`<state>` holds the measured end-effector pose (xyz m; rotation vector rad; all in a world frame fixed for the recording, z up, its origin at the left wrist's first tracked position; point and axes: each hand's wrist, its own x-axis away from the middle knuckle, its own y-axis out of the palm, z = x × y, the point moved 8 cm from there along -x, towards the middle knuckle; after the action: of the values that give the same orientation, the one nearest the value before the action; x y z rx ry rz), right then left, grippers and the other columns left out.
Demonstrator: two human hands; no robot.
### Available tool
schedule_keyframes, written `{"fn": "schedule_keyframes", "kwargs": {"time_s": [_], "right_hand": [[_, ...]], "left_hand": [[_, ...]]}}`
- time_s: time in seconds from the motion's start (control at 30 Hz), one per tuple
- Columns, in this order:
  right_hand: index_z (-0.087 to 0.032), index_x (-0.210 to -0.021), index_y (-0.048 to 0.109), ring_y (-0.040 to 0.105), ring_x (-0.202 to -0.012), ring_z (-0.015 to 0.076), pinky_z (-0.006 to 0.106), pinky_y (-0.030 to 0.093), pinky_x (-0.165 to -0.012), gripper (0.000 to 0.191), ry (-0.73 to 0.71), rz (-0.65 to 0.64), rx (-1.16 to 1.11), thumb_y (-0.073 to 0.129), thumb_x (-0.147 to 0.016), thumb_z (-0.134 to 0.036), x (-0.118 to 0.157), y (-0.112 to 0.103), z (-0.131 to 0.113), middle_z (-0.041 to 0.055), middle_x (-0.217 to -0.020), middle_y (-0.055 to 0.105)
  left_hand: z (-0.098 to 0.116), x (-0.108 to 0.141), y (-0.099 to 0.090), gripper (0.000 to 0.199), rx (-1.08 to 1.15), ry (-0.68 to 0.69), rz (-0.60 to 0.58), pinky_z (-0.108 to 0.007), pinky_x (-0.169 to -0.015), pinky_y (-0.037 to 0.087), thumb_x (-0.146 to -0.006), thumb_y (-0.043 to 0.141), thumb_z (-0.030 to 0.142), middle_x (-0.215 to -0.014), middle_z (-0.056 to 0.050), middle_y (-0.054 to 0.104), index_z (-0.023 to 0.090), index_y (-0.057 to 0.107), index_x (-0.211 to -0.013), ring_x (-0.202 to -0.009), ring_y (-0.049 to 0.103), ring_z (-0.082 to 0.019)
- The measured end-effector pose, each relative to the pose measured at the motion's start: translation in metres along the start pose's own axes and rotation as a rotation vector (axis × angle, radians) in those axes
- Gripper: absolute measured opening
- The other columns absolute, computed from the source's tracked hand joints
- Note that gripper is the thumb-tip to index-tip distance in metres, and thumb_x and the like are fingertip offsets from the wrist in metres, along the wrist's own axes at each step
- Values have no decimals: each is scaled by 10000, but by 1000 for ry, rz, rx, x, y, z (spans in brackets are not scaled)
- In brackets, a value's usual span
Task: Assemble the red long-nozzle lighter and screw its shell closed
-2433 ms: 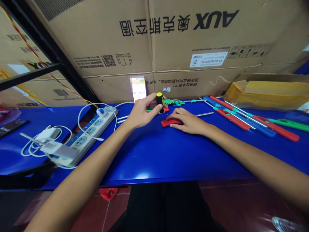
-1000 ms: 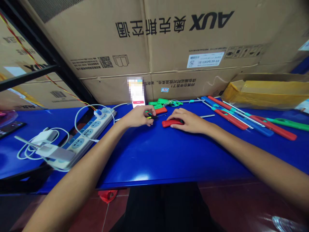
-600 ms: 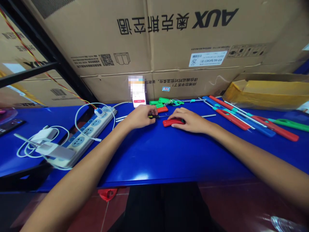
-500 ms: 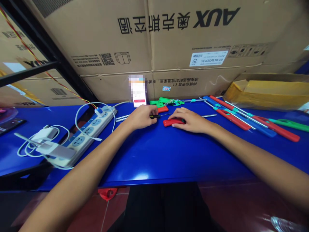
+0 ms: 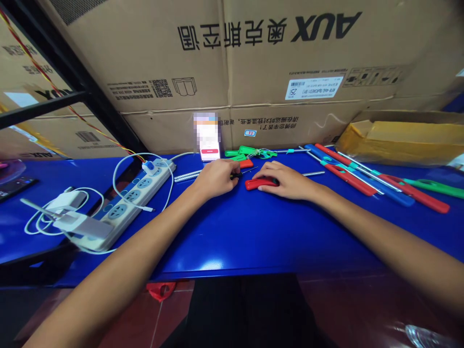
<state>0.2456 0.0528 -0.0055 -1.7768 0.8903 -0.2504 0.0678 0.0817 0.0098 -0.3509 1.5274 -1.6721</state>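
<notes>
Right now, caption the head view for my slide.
Left hand holding a dark-handled, thin-shafted screwdriver, right hand gripping a red plastic handle at a blue table.

White glare on the blue tabletop, bright, partly pixelated phone screen, dim floor, blurry corners.

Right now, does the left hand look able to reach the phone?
Probably yes: the phone stands just beyond the left hand with nothing visible between them, though that hand seems to hold a screwdriver.
</notes>
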Motion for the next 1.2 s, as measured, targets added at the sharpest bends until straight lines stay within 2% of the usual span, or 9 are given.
{"fn": "schedule_keyframes", "kwargs": {"time_s": [0.4,0.53,0.77,0.9,1.03,1.2], "right_hand": [[-303,-1338,761,636,-1183,327,530,498,-1090,338,7,-7,-12,667,-1053,-458,0,0,1,101,-1222,713],[-302,-1337,760,637,-1175,323,527,501,-1084,335,3,-2,-8,669,-1051,-451,0,0,1,97,-1219,714],[-271,-1330,761,636,-1187,321,498,499,-1078,342,-2,-3,-5,677,-1049,-446,-1,0,2,106,-1227,710],[-263,-1341,756,631,-1188,324,507,493,-1086,355,-1,-9,-6,670,-1053,-452,-1,1,2,109,-1236,710],[-286,-1337,754,631,-1194,321,507,488,-1091,338,1,-9,-11,672,-1053,-451,0,0,1,100,-1245,712],[-256,-1338,749,629,-1198,318,503,487,-1098,348,-8,-8,-3,664,-1064,-453,0,1,1,108,-1242,710]], "left_hand": [[3,-2,-2,185,-23,88,-94,-364,-725,502,-888,625,197,-944,-98,812,195,794,-963,-828,727,-259],[4,-2,-5,179,5,79,-102,-349,-709,485,-880,638,192,-922,-92,813,188,803,-950,-794,711,-242],[5,-1,-5,190,-58,23,-148,-345,-749,491,-914,650,185,-1014,-96,841,173,811,-1014,-876,750,-251],[4,-1,-8,187,0,-11,-123,-347,-772,505,-941,652,189,-1041,-102,849,161,802,-1049,-903,764,-251],[2,-1,-16,151,50,-31,-79,-340,-744,501,-935,679,188,-1021,-107,843,152,785,-1037,-872,759,-243],[0,-1,-23,134,75,-41,-58,-335,-729,493,-931,683,180,-1005,-107,835,151,777,-1022,-837,740,-226]]}}
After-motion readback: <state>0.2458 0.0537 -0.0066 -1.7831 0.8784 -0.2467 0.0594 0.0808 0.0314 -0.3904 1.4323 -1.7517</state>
